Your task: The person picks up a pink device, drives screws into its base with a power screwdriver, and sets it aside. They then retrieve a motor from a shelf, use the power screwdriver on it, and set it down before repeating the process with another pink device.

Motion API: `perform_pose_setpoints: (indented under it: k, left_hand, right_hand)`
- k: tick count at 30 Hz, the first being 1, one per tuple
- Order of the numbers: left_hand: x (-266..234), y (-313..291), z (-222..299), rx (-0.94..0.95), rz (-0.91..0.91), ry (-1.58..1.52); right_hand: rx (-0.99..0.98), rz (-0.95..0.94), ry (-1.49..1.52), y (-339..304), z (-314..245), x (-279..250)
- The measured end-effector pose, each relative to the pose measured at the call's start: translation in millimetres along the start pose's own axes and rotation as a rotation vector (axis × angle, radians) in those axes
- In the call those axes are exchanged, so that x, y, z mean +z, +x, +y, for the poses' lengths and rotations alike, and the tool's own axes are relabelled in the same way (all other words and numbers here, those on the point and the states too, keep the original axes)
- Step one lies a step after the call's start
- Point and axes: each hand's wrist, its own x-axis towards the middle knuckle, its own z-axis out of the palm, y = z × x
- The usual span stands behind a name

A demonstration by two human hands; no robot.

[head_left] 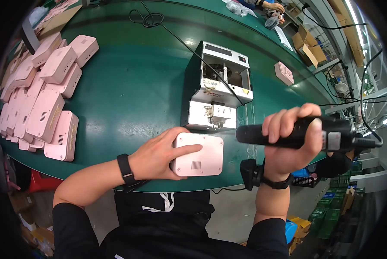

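My left hand (161,156) lies flat on a pink plastic casing (200,154) with rounded corners and a small vent grille, pressing it against the green table near the front edge. My right hand (290,140) is closed around a black electric screwdriver (301,134), held sideways with its tip pointing left, just right of the casing and a little above it. A cable runs off the tool's right end. Both wrists wear black bands.
A white and silver screw feeder machine (217,88) stands just behind the casing. Several pink casings (44,99) are stacked at the left of the green table (133,90). One more pink casing (284,72) lies far right. Another person's hands (274,8) work at the back.
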Motion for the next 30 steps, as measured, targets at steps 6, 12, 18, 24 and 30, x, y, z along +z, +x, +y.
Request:
perform_pose_setpoints:
  k: [6, 12, 18, 24, 30]
  left_hand:
    - [4.5, 7.0, -0.9, 0.011, 0.022, 0.011]
    - [5.3, 6.0, -2.5, 0.003, 0.045, 0.02]
    - [6.1, 3.4, -3.4, -0.004, 0.043, 0.003]
    - [9.5, 5.5, -5.1, 0.001, 0.064, 0.012]
    - [9.7, 4.0, -5.4, -0.01, 0.07, -0.002]
  right_hand:
    - [0.047, 0.046, -0.049, 26.9, 14.7, 14.8]
    - [0.172, -0.017, -0.074, 15.8, 17.9, 12.2]
    - [0.143, -0.036, -0.054, 3.0, 17.9, 18.0]
    - [0.166, -0.031, -0.054, -1.8, 35.4, 8.1]
    - [0.182, -0.046, -0.031, 1.3, 40.3, 5.1]
